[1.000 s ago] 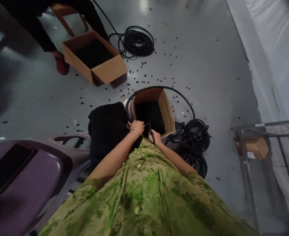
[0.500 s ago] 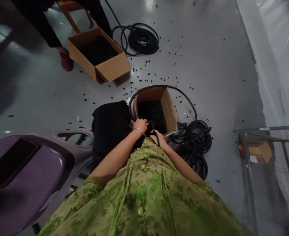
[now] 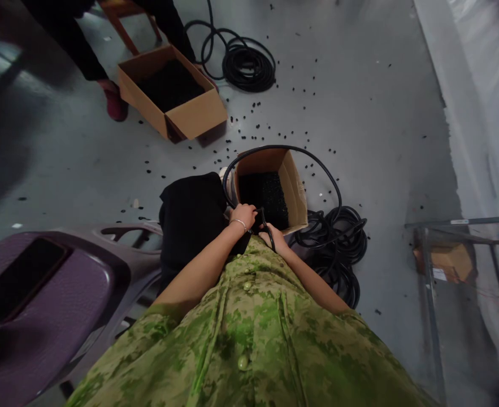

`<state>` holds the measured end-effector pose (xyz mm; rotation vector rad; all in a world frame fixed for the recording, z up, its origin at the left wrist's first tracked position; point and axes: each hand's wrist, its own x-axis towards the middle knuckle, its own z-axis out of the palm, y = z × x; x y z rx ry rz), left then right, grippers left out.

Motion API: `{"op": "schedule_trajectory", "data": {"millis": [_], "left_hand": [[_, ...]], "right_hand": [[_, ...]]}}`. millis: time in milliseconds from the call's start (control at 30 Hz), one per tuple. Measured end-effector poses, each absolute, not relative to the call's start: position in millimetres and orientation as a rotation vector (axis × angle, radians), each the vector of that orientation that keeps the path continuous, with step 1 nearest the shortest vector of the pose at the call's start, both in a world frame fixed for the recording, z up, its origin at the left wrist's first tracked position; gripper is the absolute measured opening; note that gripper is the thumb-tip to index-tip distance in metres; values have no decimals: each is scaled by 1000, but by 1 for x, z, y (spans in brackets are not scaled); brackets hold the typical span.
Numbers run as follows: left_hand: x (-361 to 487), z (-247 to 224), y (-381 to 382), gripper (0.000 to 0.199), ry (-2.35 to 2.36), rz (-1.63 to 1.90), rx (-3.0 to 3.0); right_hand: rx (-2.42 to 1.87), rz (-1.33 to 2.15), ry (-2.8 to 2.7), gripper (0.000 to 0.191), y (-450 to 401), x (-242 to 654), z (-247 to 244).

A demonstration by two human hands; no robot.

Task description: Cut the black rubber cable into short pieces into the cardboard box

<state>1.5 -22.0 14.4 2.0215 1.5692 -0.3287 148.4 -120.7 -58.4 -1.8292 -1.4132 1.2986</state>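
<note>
Nowhere readable writing: both hands (image 3: 243,215) grip hose (image 3: 317,169) (black).

No readable text, brand or number anywhere; white label on box (image 3: 451,261) at right too small to read.

A glossy grey floor (image 3: 359,102) reflects overhead light. White plastic sheeting (image 3: 482,85) hangs along the right edge. A purple plastic chair (image 3: 41,305) stands lower left, a metal frame (image 3: 427,271) lower right.
</note>
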Motion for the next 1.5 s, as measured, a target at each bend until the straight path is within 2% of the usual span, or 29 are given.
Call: {"op": "schedule_trajectory", "data": {"millis": [667,1233,1500], "left_hand": [[-2,9,-18,36,1607,-331,1996],[3,13,-22,35,1594,-314,2013],[3,17,-26,36,1496,-336,2057]], "right_hand": [[-2027,1151,-1631,26,-117,143,-81],[-1780,1289,-1429,23,-122,153,-64],[-1825,1275,-1429,21,-122,152,-61]]}}
